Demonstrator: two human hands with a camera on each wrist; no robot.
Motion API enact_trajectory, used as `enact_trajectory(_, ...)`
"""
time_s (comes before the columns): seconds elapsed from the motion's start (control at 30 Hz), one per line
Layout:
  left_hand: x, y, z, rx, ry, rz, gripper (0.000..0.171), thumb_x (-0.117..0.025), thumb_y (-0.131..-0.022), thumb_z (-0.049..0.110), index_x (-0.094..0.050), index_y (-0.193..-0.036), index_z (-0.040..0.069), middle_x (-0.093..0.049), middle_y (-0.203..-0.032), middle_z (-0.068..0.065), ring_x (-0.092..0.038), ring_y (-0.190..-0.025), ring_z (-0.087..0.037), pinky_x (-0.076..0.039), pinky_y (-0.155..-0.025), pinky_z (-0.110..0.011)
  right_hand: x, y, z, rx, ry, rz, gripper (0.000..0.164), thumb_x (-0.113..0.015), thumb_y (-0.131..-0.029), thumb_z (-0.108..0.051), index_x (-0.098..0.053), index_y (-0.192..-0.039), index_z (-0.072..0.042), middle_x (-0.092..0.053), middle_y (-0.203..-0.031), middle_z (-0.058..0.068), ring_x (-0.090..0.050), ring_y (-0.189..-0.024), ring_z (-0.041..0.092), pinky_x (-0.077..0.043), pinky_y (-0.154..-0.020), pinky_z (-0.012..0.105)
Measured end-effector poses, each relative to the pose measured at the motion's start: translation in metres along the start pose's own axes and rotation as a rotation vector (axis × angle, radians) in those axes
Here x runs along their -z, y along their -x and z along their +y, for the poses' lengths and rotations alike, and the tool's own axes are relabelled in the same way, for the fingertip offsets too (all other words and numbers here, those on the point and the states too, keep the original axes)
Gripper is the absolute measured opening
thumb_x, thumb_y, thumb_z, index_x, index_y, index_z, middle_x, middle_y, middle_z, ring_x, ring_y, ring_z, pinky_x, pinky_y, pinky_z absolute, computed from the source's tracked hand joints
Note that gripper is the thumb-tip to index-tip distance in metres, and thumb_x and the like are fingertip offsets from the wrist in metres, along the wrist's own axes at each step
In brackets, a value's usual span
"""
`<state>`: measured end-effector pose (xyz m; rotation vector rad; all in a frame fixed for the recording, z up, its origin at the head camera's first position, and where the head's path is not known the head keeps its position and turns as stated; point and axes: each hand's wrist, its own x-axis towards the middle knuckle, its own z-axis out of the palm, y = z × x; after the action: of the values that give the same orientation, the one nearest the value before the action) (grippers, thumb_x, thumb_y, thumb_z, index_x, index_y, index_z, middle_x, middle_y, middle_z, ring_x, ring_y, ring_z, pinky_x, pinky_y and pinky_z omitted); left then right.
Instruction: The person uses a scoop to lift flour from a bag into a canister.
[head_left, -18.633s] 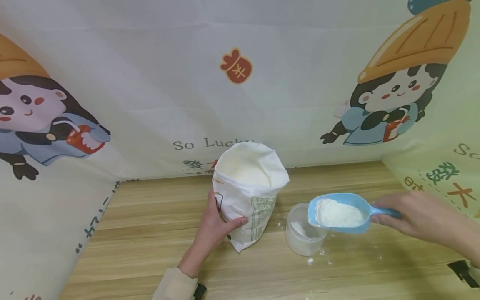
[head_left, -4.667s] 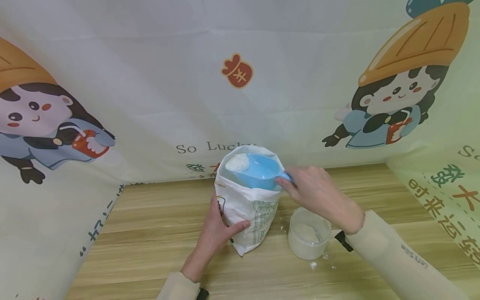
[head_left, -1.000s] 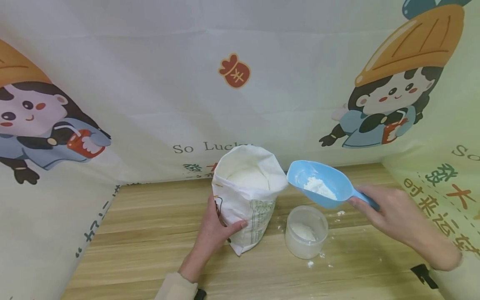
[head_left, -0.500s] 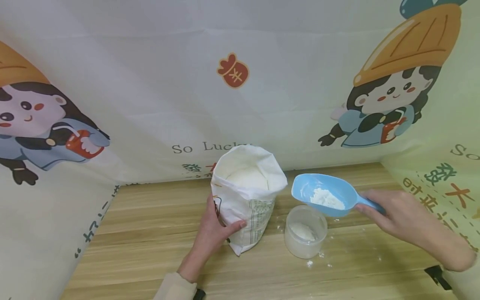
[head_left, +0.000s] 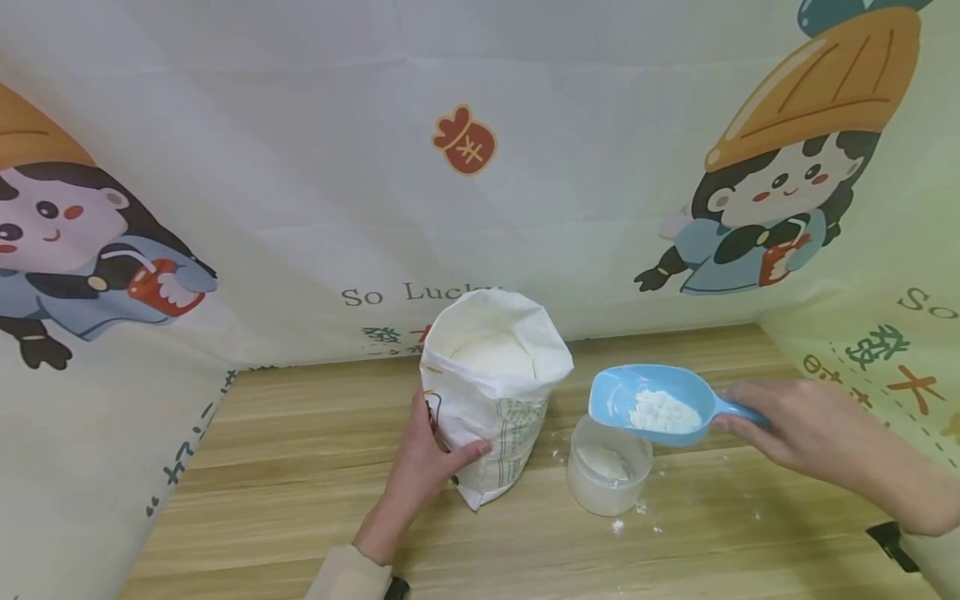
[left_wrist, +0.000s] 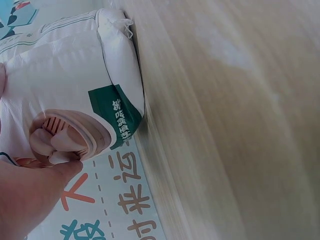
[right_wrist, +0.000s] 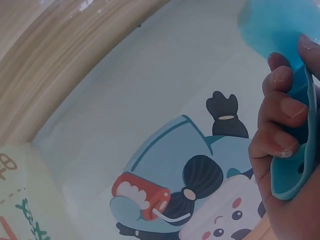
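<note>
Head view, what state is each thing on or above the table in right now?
White bag: standing, open-topped, white powder inside.
Blue scoop: held up, partly loaded with powder.
Clear container: lidless, some powder inside.
Table: specked with powder around the container.

The bag point(head_left: 495, 404) stands on the table point(head_left: 285, 467), left of the tub point(head_left: 604, 490).
</note>
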<state>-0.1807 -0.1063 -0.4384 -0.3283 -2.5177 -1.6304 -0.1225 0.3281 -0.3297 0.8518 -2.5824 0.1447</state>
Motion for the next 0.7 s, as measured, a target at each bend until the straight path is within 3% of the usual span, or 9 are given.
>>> enact_trajectory(0.23, 0.0, 0.0, 0.001, -0.01, -0.003, 0.002, 0.123, -0.096, -0.074, 0.027, -0.013, -0.164, 0.014, -0.041, -0.157, -0.017, -0.043, -0.142, -0.035, -0.034, -0.118, -0.052, 0.005, -0.005, 0.0, 0.0, 0.029, -0.096, 0.018, -0.079, -0.091, -0.032, -0.064, -0.085, -0.024, -0.041, -0.071, -0.024, -0.035, -0.06, -0.005, -0.033, -0.05, 0.021)
enact_trajectory(0.5, -0.001, 0.0, 0.001, -0.012, -0.012, 0.005, 0.123, -0.096, -0.074, 0.028, -0.014, -0.164, 0.014, -0.042, -0.157, -0.017, -0.045, -0.141, -0.035, -0.035, -0.117, -0.052, 0.013, -0.01, -0.006, -0.011, 0.029, -0.209, 0.018, -0.079, -0.091, -0.032, -0.064, -0.082, -0.028, -0.049, -0.072, -0.024, -0.039, -0.06, -0.004, -0.037, -0.051, 0.022)
enact_trajectory(0.7, -0.001, 0.0, 0.0, -0.014, 0.004, 0.004, 0.123, -0.096, -0.074, 0.026, -0.013, -0.164, 0.015, -0.041, -0.157, -0.016, -0.044, -0.142, -0.034, -0.034, -0.118, -0.052, 0.016, -0.013, -0.01, 0.004, 0.034, -0.238, 0.029, -0.077, -0.093, -0.035, -0.054, -0.076, -0.031, -0.04, -0.068, -0.023, -0.034, -0.057, -0.003, -0.03, -0.05, 0.021)
